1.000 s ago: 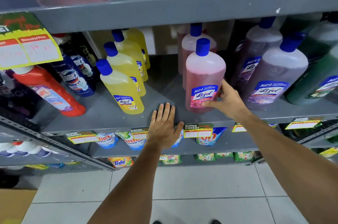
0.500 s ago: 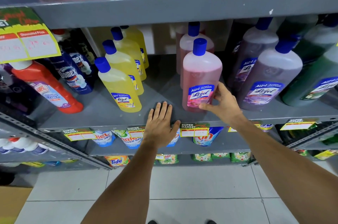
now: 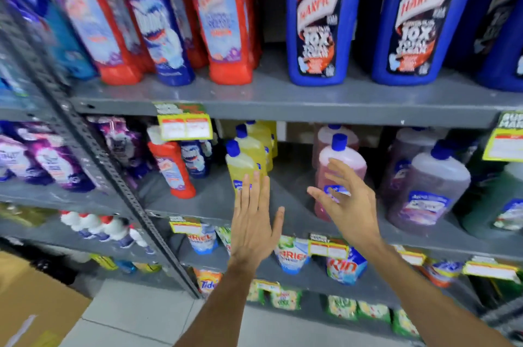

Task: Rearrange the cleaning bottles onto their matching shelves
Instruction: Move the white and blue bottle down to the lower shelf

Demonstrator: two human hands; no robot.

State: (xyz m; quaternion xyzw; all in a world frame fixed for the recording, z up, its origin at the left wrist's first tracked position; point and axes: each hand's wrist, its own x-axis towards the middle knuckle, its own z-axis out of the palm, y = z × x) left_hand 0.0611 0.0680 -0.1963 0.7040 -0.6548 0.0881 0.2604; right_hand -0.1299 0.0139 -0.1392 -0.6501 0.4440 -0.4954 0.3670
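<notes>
A pink bottle with a blue cap [image 3: 343, 159] stands on the grey middle shelf [image 3: 209, 199], a second pink one close behind it. My right hand [image 3: 348, 205] hovers open in front of its label, apart from it. My left hand [image 3: 254, 222] is raised flat with fingers spread, in front of a row of yellow bottles [image 3: 249, 157]. A lone red bottle [image 3: 171, 168] leans at the shelf's left with dark blue bottles behind it. On the upper shelf [image 3: 283, 100] stand red bottles [image 3: 223, 18], a blue-and-white bottle [image 3: 158, 23] among them, and large blue bottles [image 3: 319, 21].
Purple [image 3: 427, 191] and green bottles [image 3: 498, 205] fill the middle shelf's right. Detergent pouches [image 3: 291, 259] sit on lower shelves behind yellow price tags [image 3: 185, 127]. A slotted grey upright [image 3: 113, 174] divides the racks. A cardboard box [image 3: 31, 298] stands on the tiled floor at lower left.
My right hand has let go of the pink bottle and opened. My left hand has lifted off the shelf edge. The view has tilted up, showing the upper shelf.
</notes>
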